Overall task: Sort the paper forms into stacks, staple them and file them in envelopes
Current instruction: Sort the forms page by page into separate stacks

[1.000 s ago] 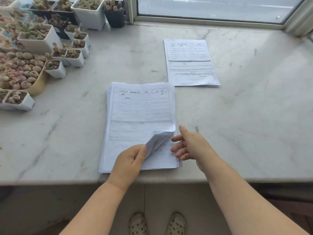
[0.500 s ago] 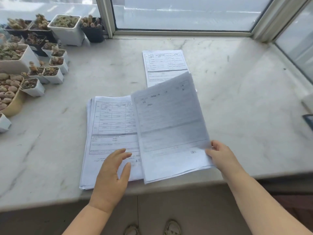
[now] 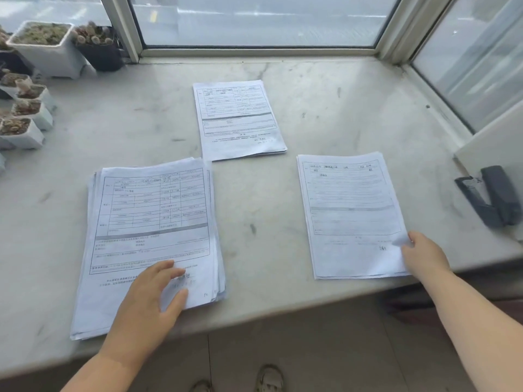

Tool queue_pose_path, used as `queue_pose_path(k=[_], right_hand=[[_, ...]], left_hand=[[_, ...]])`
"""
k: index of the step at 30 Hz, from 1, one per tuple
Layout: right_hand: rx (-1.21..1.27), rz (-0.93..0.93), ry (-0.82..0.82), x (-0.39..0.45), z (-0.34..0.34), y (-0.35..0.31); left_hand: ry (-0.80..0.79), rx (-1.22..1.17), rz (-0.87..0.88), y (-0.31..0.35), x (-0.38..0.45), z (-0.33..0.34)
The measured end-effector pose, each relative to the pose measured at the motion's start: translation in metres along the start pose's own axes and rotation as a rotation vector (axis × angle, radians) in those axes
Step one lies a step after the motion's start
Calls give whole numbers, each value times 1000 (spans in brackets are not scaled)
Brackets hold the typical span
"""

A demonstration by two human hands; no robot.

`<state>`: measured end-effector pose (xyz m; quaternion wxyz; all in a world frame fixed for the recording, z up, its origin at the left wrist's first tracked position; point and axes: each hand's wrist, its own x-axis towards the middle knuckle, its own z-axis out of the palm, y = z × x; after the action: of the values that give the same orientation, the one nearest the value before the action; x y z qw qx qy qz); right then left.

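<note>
Forms lie in three places on the counter (image 3: 254, 193): a thick stack (image 3: 152, 222) under the flat, relaxed left hand (image 3: 150, 301), a thin pile (image 3: 239, 118) behind, and one sheet (image 3: 351, 210) (stapler (image 3: 492, 196) beside it) pinched at its corner by the right hand (image 3: 421, 254).

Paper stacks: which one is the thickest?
The stack under the left hand, nearest the plants: many fanned sheet edges show; the other two look thin.

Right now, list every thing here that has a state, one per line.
Main stack: lying flat, thick, edges fanned.
Far stack: flat, thin, untouched.
Right form: flat, corner held.
Stapler: hinged open, untouched.
Left hand: resting on main stack.
Right hand: gripping right form's corner.
</note>
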<state>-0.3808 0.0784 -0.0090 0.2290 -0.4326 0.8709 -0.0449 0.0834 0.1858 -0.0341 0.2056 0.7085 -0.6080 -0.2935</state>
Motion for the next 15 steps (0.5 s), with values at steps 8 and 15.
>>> queue_pose_path(k=[8,15], right_hand=[[-78,7,25,5,-5,4],[-139,-6,273,-11,0,-13]], left_hand=[[-9,-7,4,3,0,-2],[-25,19,8,6,0,-3]])
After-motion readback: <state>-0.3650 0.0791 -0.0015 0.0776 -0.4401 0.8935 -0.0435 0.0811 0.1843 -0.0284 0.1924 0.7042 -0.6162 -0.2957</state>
